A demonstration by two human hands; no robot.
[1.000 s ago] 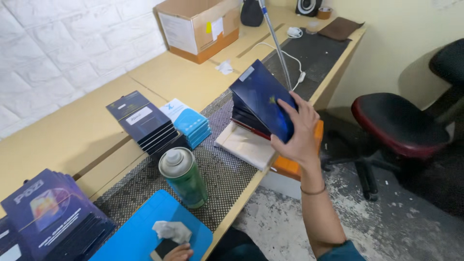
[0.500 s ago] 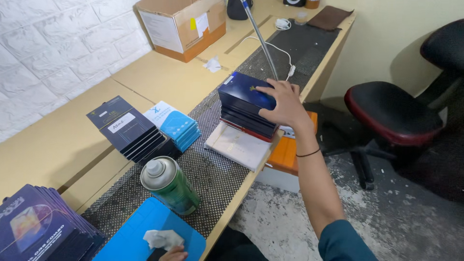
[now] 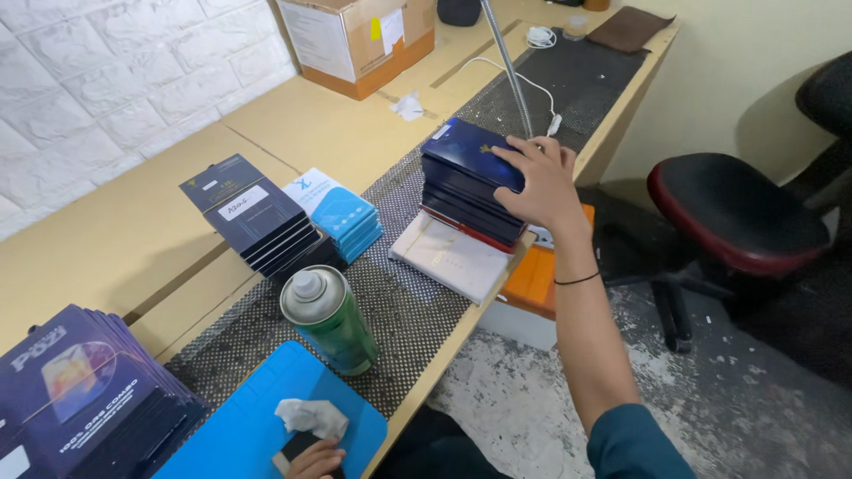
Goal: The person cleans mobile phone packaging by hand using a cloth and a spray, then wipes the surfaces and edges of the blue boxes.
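The long wooden desk (image 3: 160,239) runs under everything, a black mesh mat over its near edge. The right hand (image 3: 543,184) rests on the stack of dark blue boxes (image 3: 469,191), fingers (image 3: 519,160) spread over the top box's far corner, thumb down the side, apparently squaring the pile; the next move likely needs a firmer grasp. Left of those fingers sit light blue packets (image 3: 344,217); nearer, a green spray can (image 3: 333,321). The left hand (image 3: 312,459) pinches a dark slab under a white cloth (image 3: 311,417).

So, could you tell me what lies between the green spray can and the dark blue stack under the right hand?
In the head view, a flat white box lies between the spray can and the dark blue stack.
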